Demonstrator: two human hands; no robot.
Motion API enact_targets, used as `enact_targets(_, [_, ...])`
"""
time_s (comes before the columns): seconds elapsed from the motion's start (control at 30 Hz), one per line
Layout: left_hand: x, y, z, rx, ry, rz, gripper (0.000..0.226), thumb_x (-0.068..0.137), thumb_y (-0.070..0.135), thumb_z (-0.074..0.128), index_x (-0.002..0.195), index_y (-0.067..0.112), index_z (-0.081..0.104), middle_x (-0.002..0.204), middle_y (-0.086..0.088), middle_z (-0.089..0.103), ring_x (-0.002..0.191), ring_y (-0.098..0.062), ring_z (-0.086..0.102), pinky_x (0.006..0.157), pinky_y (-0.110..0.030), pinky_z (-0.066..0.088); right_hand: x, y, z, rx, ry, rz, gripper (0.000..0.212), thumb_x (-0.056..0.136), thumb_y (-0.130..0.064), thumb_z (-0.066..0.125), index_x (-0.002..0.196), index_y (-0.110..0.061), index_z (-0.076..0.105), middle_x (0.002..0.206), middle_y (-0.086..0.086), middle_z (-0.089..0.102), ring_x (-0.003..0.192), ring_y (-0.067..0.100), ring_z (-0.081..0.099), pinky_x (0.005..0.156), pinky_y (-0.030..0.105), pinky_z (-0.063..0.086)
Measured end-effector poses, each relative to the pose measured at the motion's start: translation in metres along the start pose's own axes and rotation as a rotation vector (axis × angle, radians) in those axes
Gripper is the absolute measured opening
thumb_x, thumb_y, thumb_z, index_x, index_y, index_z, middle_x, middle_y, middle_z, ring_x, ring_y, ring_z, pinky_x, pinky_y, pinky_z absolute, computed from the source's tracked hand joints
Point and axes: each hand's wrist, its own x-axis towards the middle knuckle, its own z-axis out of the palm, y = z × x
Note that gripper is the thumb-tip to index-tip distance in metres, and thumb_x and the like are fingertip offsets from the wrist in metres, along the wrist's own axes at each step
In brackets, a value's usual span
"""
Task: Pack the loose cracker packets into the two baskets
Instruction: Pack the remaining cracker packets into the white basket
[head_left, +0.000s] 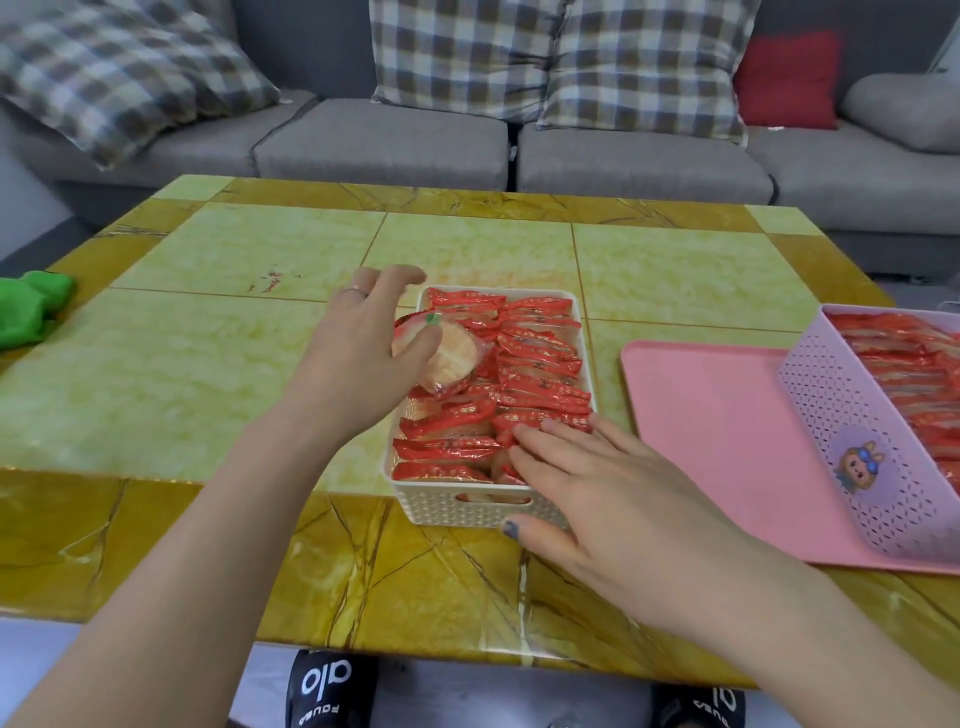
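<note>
A cream woven basket (447, 506) stands in the middle of the table, filled with red cracker packets (540, 364) standing in rows. My left hand (358, 353) holds one round cracker packet (454, 358) over the basket's left side. My right hand (597, 493) lies flat on the packets at the near right corner, thumb against the basket's front wall. At the right edge, a purple perforated basket (831, 431) with more red packets (914, 374) sits on a pink tray (711, 441).
A green cloth (31, 306) lies at the table's left edge. A grey sofa (384, 140) with checked cushions and a red cushion (787, 78) runs behind the table. Black slippers (327, 691) show under the near edge.
</note>
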Motion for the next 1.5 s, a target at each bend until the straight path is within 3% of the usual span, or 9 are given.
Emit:
enact_targets(0.1, [-0.001,-0.009,0.005,0.047,-0.152,-0.207,0.062,0.099,0.047,0.052,0.153,0.025,0.03,0.147,-0.013,0.045,0.131,-0.03,0.045,0.102,-0.043,0.041,0.003,-0.004,-0.002,-0.01,-0.009,0.0,0.095,0.08,-0.072,-0.008,0.161,-0.03,0.02,0.169,-0.012,0.008,0.156,0.008,0.004,0.126,0.038,-0.004])
enact_targets(0.2, [-0.001,-0.009,0.006,-0.052,-0.134,-0.228,0.055,0.096,0.041,0.06,0.144,0.018,0.044,0.124,-0.006,0.063,0.105,-0.022,0.058,0.081,-0.034,0.043,0.007,-0.006,-0.008,0.014,0.04,-0.015,0.088,0.084,-0.072,-0.001,0.152,-0.035,0.041,0.161,-0.018,0.034,0.15,0.005,0.024,0.127,0.039,0.002])
enact_targets(0.3, [0.0,-0.004,-0.001,-0.101,-0.002,-0.159,0.043,0.09,0.028,0.069,0.129,0.019,0.056,0.103,0.005,0.065,0.09,-0.016,0.061,0.067,-0.027,0.044,0.014,-0.004,-0.019,0.255,0.226,0.009,0.053,0.097,-0.063,0.031,0.134,-0.038,0.06,0.132,-0.024,0.061,0.122,-0.004,0.052,0.117,0.029,0.033])
enact_targets(0.4, [0.0,0.003,-0.01,-0.226,0.104,-0.123,0.033,0.087,0.022,0.071,0.118,0.026,0.059,0.097,0.011,0.066,0.086,-0.009,0.064,0.067,-0.026,0.052,0.031,0.003,-0.025,0.687,0.441,0.093,0.041,0.099,-0.042,0.057,0.139,-0.038,0.055,0.129,-0.023,0.06,0.112,-0.011,0.055,0.089,0.009,0.044])
enact_targets(0.57, [-0.004,0.02,-0.017,-0.545,-0.043,0.045,0.034,0.086,0.013,0.078,0.115,0.02,0.062,0.101,0.001,0.071,0.092,-0.014,0.069,0.078,-0.034,0.06,0.064,0.015,-0.034,0.908,0.526,0.082,0.074,0.092,-0.029,0.072,0.154,-0.035,0.032,0.151,-0.015,0.046,0.134,-0.001,0.046,0.108,0.024,0.039])
enact_targets(0.83, [-0.005,0.006,-0.013,-0.304,-0.064,0.206,0.038,0.081,0.006,0.075,0.114,0.018,0.058,0.108,0.009,0.066,0.101,-0.006,0.064,0.088,-0.033,0.055,0.083,0.01,-0.03,0.773,0.581,0.024,0.038,0.09,-0.016,0.071,0.125,-0.031,0.066,0.105,-0.021,0.067,0.096,0.0,0.064,0.086,0.029,0.056])
enact_targets(1.03, [-0.014,0.0,-0.022,-0.002,0.169,0.27,0.02,0.075,0.029,0.065,0.084,0.019,0.05,0.083,0.008,0.048,0.075,-0.014,0.045,0.062,-0.032,0.042,0.091,0.014,-0.035,0.819,0.687,0.077,0.027,0.089,-0.014,0.073,0.109,-0.031,0.067,0.103,-0.016,0.07,0.095,-0.001,0.065,0.085,0.025,0.055])
enact_targets(1.17, [-0.022,-0.004,-0.016,0.134,-0.106,0.353,0.019,0.079,0.041,0.066,0.087,0.025,0.069,0.085,0.014,0.061,0.082,-0.011,0.052,0.072,-0.037,0.049,0.094,0.022,-0.036,1.018,0.748,0.17,0.025,0.085,-0.01,0.075,0.103,-0.02,0.062,0.098,-0.005,0.071,0.089,0.014,0.069,0.085,0.049,0.058])
enact_targets(1.5, [-0.026,-0.013,-0.01,0.286,-0.352,0.319,0.016,0.094,0.042,0.062,0.106,0.038,0.072,0.101,0.017,0.066,0.099,-0.012,0.041,0.09,-0.032,0.029,0.089,0.017,-0.023,0.858,0.563,0.042,0.038,0.09,-0.01,0.071,0.117,-0.035,0.06,0.107,-0.018,0.066,0.101,0.003,0.066,0.091,0.038,0.057])
